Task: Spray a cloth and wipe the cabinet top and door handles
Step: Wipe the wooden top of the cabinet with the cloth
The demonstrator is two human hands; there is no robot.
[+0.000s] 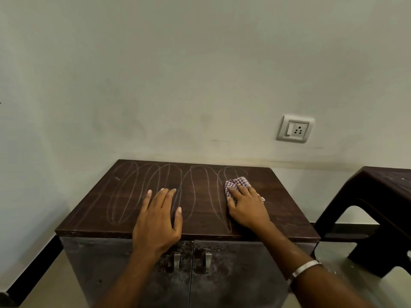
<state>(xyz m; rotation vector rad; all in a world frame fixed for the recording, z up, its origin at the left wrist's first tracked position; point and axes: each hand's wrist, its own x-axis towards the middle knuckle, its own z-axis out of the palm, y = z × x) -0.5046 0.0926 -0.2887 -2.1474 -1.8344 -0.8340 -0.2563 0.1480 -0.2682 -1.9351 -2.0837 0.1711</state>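
we see a plain room in a home: a bare painted wall (200,74) with a switch-and-socket plate (294,128), a small dark wooden cabinet (138,258) set against it, a brown plastic stool (378,196) beside it, and black skirting (33,265).

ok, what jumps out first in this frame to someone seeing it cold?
Pale looping wipe marks run across the dark cabinet top. The right hand presses a checked cloth at their right end; the left hand lies flat near the front edge. Below, two metal door handles on grimy doors.
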